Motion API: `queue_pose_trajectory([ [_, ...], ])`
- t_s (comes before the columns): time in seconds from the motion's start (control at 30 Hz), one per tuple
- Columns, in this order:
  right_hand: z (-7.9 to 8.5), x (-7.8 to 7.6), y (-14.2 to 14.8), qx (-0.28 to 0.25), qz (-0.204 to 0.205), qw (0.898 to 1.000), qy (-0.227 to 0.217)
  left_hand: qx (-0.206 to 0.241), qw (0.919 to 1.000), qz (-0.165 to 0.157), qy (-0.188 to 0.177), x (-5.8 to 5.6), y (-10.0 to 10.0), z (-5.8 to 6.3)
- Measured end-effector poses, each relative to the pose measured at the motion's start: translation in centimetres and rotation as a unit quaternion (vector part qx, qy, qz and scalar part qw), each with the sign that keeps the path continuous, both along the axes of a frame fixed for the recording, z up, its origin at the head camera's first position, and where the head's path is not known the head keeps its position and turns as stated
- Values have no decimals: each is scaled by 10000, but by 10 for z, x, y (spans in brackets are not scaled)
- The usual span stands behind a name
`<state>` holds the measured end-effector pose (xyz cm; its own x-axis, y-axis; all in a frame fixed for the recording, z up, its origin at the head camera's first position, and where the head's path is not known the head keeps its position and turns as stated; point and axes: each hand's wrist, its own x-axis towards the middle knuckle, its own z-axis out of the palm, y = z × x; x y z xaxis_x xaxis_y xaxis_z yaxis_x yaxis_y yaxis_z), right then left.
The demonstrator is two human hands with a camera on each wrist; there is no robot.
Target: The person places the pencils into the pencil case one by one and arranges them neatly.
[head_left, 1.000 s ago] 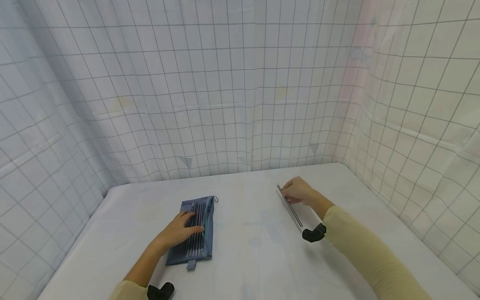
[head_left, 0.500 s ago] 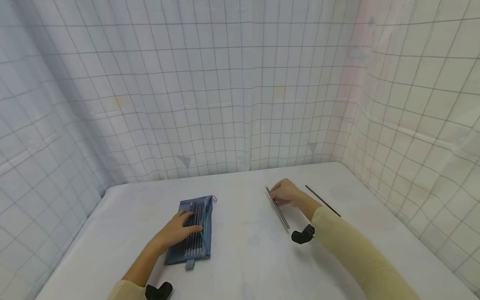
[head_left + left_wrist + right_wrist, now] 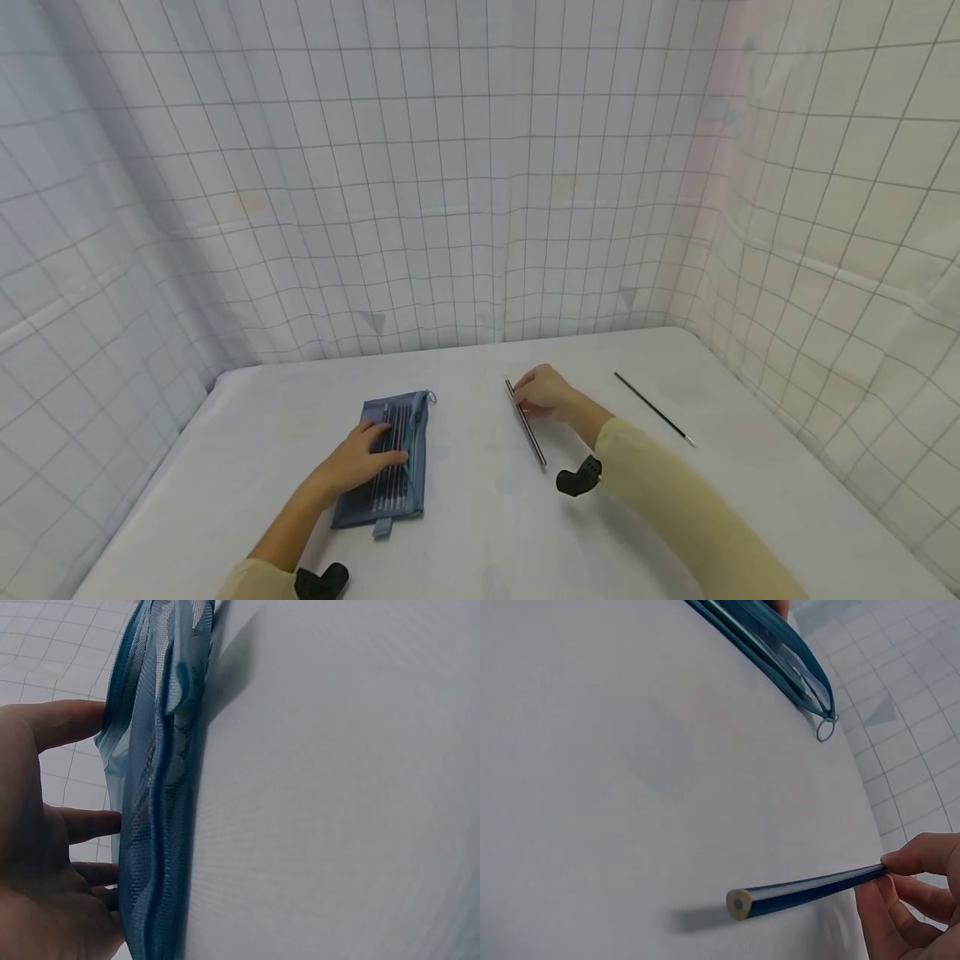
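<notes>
A blue mesh zip pencil case point(image 3: 351, 512) lies flat on the white table, with several pencils point(image 3: 387, 492) showing through its front. My left hand point(image 3: 348, 467) rests on it with fingers spread. In the left wrist view, the thumb touches the zip edge point(image 3: 118, 682), which stands apart from the mesh side. To the right of the case, my right hand point(image 3: 547, 392) pinches a dark pencil point(image 3: 532, 435) near its far end. The right wrist view shows that pencil's flat, unsharpened near end point(image 3: 739, 904) above the table.
Another dark pencil point(image 3: 654, 408) with a pale end lies on the table to the right. A metal ring point(image 3: 431, 397) hangs at the case's far corner. Grid-patterned white curtains point(image 3: 480, 208) enclose the table's back and sides.
My right hand has moved left with its pencil, toward the pencil case. The other pencil on the right has come into sight from behind the arm. My left hand stays put.
</notes>
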<state>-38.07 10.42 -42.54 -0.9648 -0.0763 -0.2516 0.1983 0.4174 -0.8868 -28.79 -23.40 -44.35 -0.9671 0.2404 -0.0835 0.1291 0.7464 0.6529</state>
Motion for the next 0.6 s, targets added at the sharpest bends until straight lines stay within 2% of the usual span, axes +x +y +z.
queue_pose_trajectory([
  [0.37,1,1,-40,-618,146,9977,-231,31,10000,0,-84,-2,1,0],
  [0.6,1,5,-63,-731,279,9967,-234,45,10000,24,-70,-1,-2,0],
])
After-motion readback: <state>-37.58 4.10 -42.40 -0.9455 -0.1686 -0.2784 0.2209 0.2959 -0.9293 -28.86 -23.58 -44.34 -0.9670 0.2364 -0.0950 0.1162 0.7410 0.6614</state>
